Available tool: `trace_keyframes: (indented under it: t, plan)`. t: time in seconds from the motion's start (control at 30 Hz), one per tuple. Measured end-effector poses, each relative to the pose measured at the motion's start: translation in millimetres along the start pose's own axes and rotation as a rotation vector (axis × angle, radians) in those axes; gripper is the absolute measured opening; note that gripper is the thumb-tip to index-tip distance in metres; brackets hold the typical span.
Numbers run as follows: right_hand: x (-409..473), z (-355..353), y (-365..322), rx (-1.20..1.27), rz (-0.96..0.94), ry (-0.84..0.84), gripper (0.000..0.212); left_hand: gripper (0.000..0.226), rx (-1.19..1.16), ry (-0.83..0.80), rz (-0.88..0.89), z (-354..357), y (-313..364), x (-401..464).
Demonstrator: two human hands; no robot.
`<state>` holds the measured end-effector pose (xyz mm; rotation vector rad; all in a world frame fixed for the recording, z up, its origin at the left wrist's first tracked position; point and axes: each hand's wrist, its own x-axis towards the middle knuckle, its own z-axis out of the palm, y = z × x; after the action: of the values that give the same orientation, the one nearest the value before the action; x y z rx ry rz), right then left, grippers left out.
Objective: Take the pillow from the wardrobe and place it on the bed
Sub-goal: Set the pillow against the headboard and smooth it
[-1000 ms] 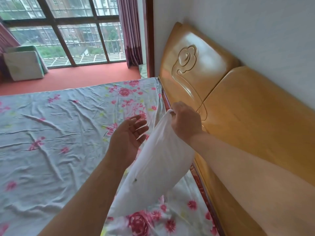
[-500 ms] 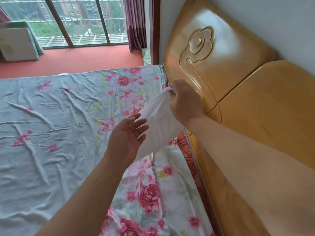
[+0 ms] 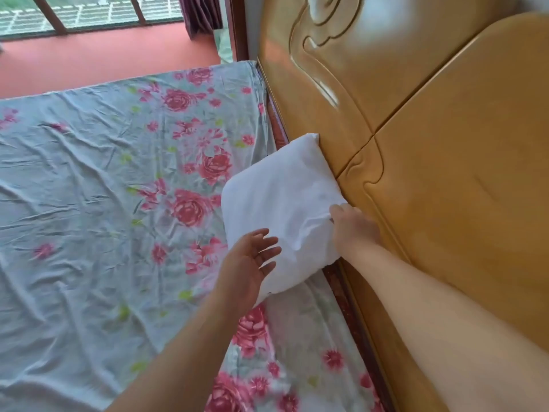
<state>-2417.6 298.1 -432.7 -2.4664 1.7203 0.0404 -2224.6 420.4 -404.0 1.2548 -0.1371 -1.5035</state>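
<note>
Nearest to us, our left hand (image 3: 246, 269) floats palm up with its fingers (image 3: 269, 243) spread loosely apart, gripping nothing; their tips lie over the near edge of the pillow (image 3: 279, 200), though we cannot tell whether they touch it. Just to the right of those fingers, our right hand (image 3: 353, 227) is closed on the pillow's near right corner, bunching the white cloth, with the knuckles close against the headboard (image 3: 445, 144). Beyond both sets of fingers the pillow lies on the bed (image 3: 89, 203), on the flowered sheet, its far right corner touching the headboard's wooden panel. To the left of our fingers the wrinkled sheet stretches away, printed with red roses. Farther off, past the bed's far edge, we see red floor (image 3: 104, 60), then a window (image 3: 89, 13) with railings and a dark curtain (image 3: 202, 13) beside it.
</note>
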Motion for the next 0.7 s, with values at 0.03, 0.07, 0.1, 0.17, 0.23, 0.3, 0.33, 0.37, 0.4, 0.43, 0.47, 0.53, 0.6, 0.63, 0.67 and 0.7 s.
trace_keyframes:
  t: [0.03,0.07,0.1,0.17,0.23,0.3,0.33,0.37,0.4,0.43,0.47,0.53,0.6,0.63,0.67,0.7]
  plan:
    - [-2.3,7.3,4.2,-0.026,0.028,-0.052,0.018,0.025,0.019,0.02,-0.015,-1.5,-6.0,7.7]
    - [-4.4,14.5,6.8,-0.043,0.06,-0.107,0.02,0.026,0.038,0.04,-0.025,-3.6,-11.3,15.9]
    - [-6.3,22.0,8.3,-0.053,0.093,-0.167,0.023,0.026,0.06,0.056,-0.029,-5.8,-15.9,24.4]
    - [-9.6,36.1,9.4,-0.071,0.147,-0.269,0.027,0.025,0.117,0.077,-0.028,-9.7,-24.8,41.4]
    - [-10.3,49.6,7.4,-0.053,0.148,-0.269,0.027,0.022,0.22,0.096,-0.012,-14.4,-32.9,59.8]
    - [-6.1,61.8,3.1,-0.02,0.095,-0.198,0.027,0.022,0.395,0.114,0.02,-20.9,-40.7,78.6]
    - [-2.2,67.2,0.8,-0.011,0.064,-0.171,0.03,0.024,0.5,0.114,0.033,-25.3,-45.1,87.0]
    - [2.2,72.3,-1.6,-0.004,0.038,-0.156,0.036,0.029,0.609,0.111,0.038,-30.0,-49.5,94.4]
    - [7.4,77.6,-3.9,-0.003,0.018,-0.155,0.045,0.034,0.711,0.109,0.039,-35.3,-52.8,101.5]
    - [12.8,82.6,-6.3,-0.009,0.003,-0.162,0.056,0.04,0.803,0.11,0.048,-41.6,-55.4,109.0]
    - [18.6,87.1,-8.6,-0.02,-0.008,-0.17,0.066,0.047,0.896,0.116,0.072,-48.5,-57.6,116.9]
    - [33.0,94.6,-13.2,-0.053,-0.02,-0.168,0.079,0.06,1.117,0.122,0.158,-61.4,-59.4,136.4]
    - [49.8,101.4,-16.2,-0.082,0.004,-0.161,0.089,0.072,1.31,0.093,0.2,-71.7,-61.3,155.6]
    - [58.2,104.7,-17.9,-0.089,0.026,-0.163,0.094,0.078,1.391,0.08,0.201,-75.4,-61.7,163.1]
    - [65.4,108.3,-19.0,-0.091,0.057,-0.168,0.099,0.082,1.456,0.073,0.204,-77.9,-62.6,170.7]
    - [71.6,112.1,-19.9,-0.089,0.092,-0.173,0.103,0.086,1.5,0.078,0.204,-78.9,-63.9,178.3]
